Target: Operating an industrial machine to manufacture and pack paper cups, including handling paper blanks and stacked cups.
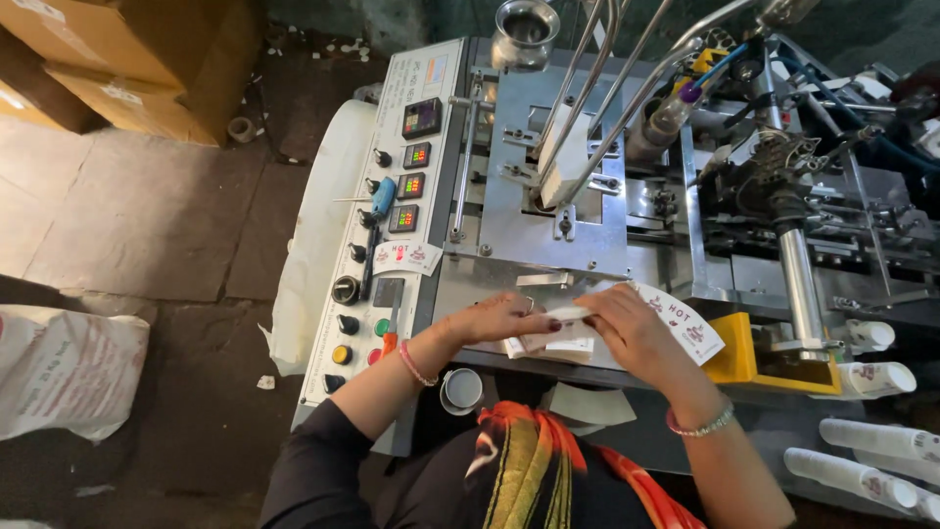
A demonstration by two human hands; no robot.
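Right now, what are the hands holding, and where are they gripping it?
Both hold a stack of printed paper cup blanks: the left hand at its left end, the right hand over the middle, printed end fanning out free.

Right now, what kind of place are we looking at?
Likely a small paper cup factory floor: a grey metal forming machine with a button control panel, stacked white printed paper cups, and both hands on fan-shaped printed paper blanks.
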